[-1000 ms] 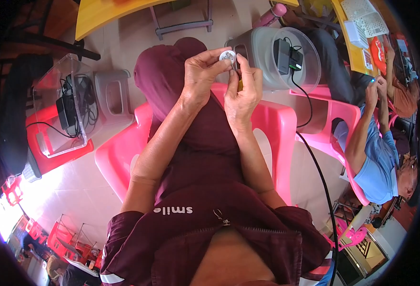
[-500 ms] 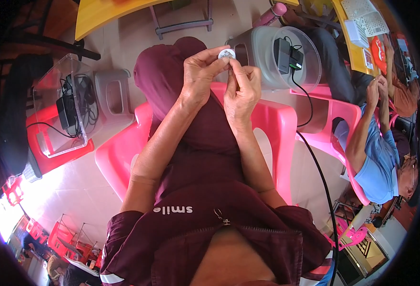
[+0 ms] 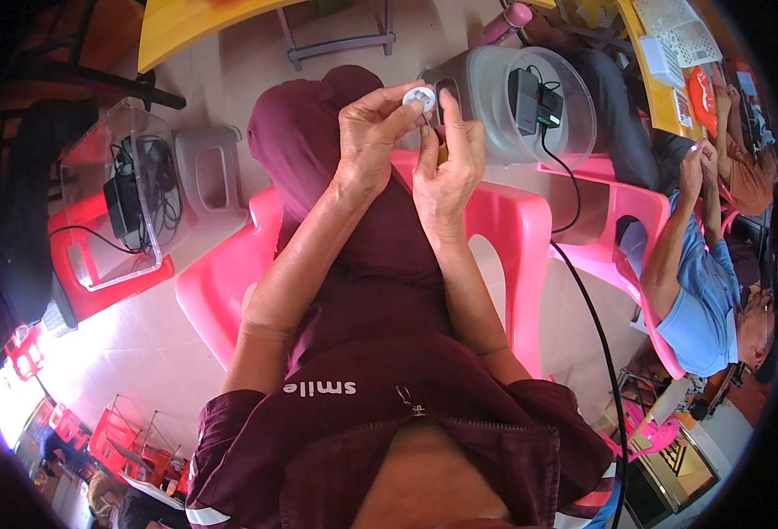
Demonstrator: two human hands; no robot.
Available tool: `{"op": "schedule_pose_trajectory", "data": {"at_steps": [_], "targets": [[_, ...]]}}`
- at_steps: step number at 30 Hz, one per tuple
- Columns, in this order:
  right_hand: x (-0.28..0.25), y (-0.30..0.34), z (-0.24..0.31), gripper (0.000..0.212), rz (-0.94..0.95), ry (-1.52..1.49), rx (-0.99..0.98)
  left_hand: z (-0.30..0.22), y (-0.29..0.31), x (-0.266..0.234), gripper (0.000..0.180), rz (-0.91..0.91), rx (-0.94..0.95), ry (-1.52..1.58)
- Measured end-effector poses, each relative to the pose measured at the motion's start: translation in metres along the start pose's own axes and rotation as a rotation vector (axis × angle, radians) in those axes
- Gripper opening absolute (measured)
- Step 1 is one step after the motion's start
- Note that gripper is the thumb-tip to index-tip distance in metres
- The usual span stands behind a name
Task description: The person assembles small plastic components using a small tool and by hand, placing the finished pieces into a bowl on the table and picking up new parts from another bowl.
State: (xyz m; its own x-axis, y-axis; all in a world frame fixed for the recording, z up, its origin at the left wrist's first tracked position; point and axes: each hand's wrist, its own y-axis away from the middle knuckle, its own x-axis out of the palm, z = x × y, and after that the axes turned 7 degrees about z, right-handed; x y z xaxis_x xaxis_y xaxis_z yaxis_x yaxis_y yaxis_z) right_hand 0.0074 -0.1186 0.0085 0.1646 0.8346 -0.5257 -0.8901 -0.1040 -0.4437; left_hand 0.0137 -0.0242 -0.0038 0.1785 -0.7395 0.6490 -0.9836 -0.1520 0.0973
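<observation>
Above my knees, my left hand (image 3: 373, 132) pinches a small white round plastic piece (image 3: 419, 97) between thumb and fingers. Raised shapes show on the face of this piece. Close on its right is my right hand (image 3: 449, 167), index finger and thumb apart, other fingers curled. Within it sits a thin tool with a yellow handle (image 3: 443, 152), mostly hidden by the fingers. A slim dark shaft appears just below the white piece, near the right thumb; whether it touches the piece I cannot tell.
Right of my hands, a clear round tub (image 3: 574, 132) holds black adapters and cables on a grey stool. At left, a clear box (image 3: 98, 229) with cables stands on a red stool. A yellow table (image 3: 230, 26) lies ahead. A co-worker in blue (image 3: 693, 291) sits at right.
My right index finger has lifted away from the white piece and spread from the thumb, revealing a yellow part in the hand. More of the white piece's face now shows.
</observation>
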Motion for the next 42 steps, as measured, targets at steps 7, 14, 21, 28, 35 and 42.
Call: {"op": "schedule_pose_trajectory", "data": {"at_steps": [7, 14, 21, 28, 35, 42], "targets": [[0.01, 0.002, -0.006, 0.041, 0.012, -0.046, 0.028, 0.002, 0.0, 0.001, 0.021, -0.057, 0.019, -0.018], [0.015, 0.002, -0.004, 0.039, 0.023, -0.159, 0.115, 0.003, 0.001, 0.003, 0.021, -0.091, 0.047, -0.011], [0.014, -0.001, -0.003, 0.037, 0.046, -0.156, 0.137, 0.004, -0.001, 0.002, 0.02, -0.108, 0.057, -0.016], [0.009, -0.004, -0.01, 0.034, 0.06, -0.128, 0.09, 0.003, -0.002, 0.002, 0.02, -0.113, 0.067, -0.112], [0.004, -0.001, -0.019, 0.037, 0.102, -0.255, 0.18, 0.006, -0.002, -0.001, 0.026, 0.003, 0.03, -0.087], [0.002, -0.003, -0.017, 0.039, 0.122, -0.19, 0.134, 0.005, -0.002, 0.001, 0.029, -0.013, -0.023, -0.034]]}}
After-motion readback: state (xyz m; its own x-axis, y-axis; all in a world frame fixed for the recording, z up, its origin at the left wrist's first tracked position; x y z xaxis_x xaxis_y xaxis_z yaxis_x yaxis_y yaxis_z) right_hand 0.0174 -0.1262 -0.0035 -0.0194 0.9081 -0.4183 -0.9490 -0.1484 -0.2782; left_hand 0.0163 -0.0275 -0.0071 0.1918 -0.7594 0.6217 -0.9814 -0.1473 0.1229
